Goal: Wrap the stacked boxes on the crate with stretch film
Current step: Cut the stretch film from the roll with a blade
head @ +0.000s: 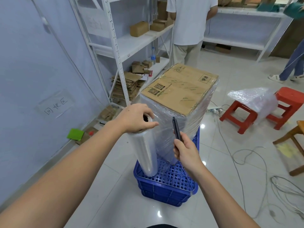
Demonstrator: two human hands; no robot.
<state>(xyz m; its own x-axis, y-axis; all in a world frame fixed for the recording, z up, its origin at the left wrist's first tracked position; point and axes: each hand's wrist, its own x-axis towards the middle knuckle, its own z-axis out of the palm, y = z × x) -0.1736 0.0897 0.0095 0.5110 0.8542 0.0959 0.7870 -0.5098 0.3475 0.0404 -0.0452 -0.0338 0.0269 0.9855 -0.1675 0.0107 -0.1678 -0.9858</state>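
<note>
The stacked cardboard boxes (181, 89) stand on an upturned blue plastic crate (166, 186), their sides covered in clear stretch film. A roll of stretch film (145, 153) stands upright on the crate's near left corner, beside the stack. My left hand (134, 117) grips the top of the roll at its core. My right hand (186, 150) holds a dark utility knife (176, 129), its tip pointing up against the film stretched between roll and stack.
White metal shelving (118, 46) with flattened cartons stands at the left. A person in a white shirt (189, 22) stands behind the stack. Red stools (238, 116) with bubble wrap, a wooden stool (294, 139) and loose cables (246, 155) lie to the right.
</note>
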